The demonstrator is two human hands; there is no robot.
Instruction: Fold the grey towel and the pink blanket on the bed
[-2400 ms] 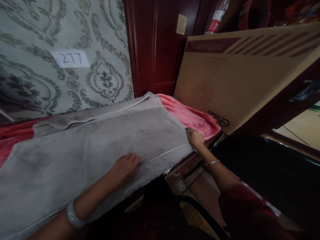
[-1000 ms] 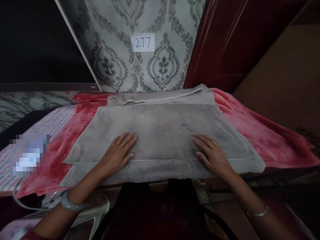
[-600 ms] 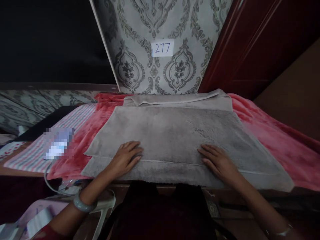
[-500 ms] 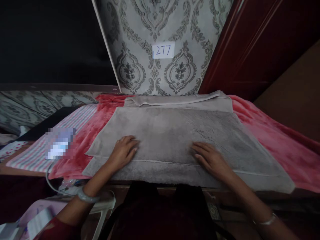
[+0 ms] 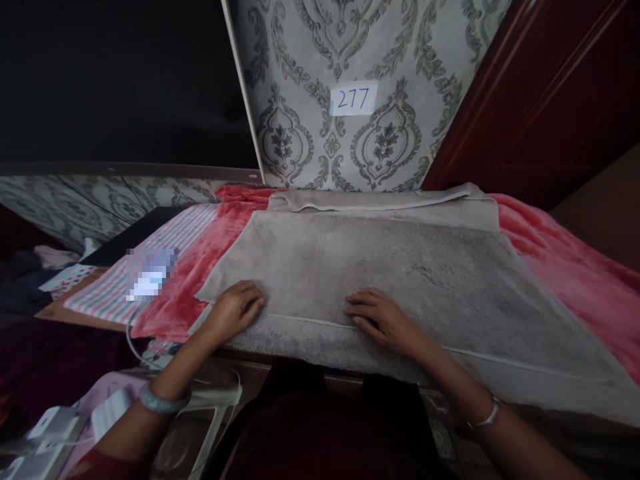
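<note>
A wide grey plush towel (image 5: 320, 260) lies spread in front of me, with a folded strip along its far edge and a second layer showing below a pale seam at the near edge. My left hand (image 5: 235, 310) rests on its near left part, fingers loosely bent and thumb apart. Farther right, my right hand (image 5: 383, 320) lies palm down on the same towel, its fingers stretched toward the left. Neither hand grips the fabric. Under the towel, a pink-red plush blanket (image 5: 565, 280) shows at both sides.
To the left lie a striped cloth (image 5: 115, 287) and a blurred phone (image 5: 153, 273) with a cable. A dark screen (image 5: 125, 87) stands behind them. A paper marked 277 (image 5: 354, 99) is on the patterned wall. Below left are a pink container (image 5: 107, 393) and white power adapters (image 5: 55, 427).
My right hand has slid left over the towel, closer to my left hand. The left hand has shifted slightly toward the towel's left edge. The camera view has turned a little to the left.
</note>
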